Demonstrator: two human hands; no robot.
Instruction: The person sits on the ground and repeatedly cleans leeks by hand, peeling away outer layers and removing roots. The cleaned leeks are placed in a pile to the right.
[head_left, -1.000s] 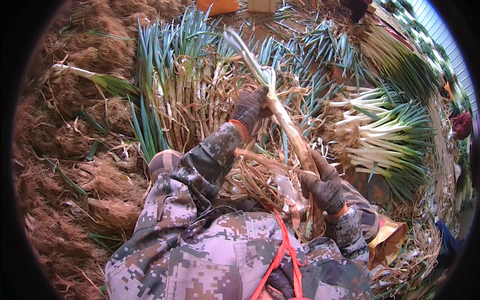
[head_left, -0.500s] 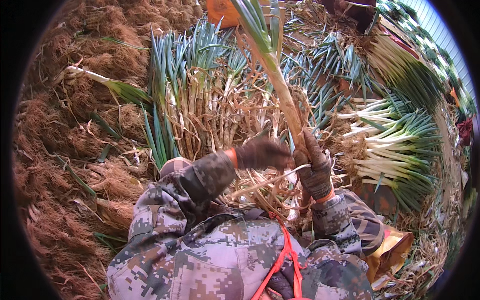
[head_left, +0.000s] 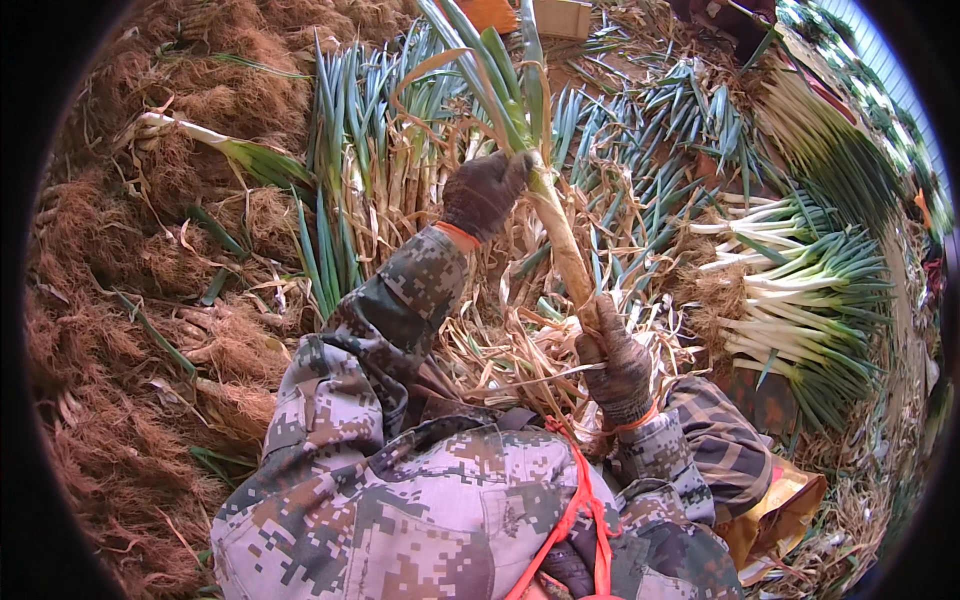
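The left hand [head_left: 487, 193] and the right hand [head_left: 617, 368] both gripped one long onion [head_left: 563, 240] that ran between them. One loose onion [head_left: 222, 143] lay left of the left hand. More than ten white onions [head_left: 790, 312] lay right of the right hand.

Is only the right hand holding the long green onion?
No, the left hand also grips the green onion, nearer its leafy end than the right hand does.
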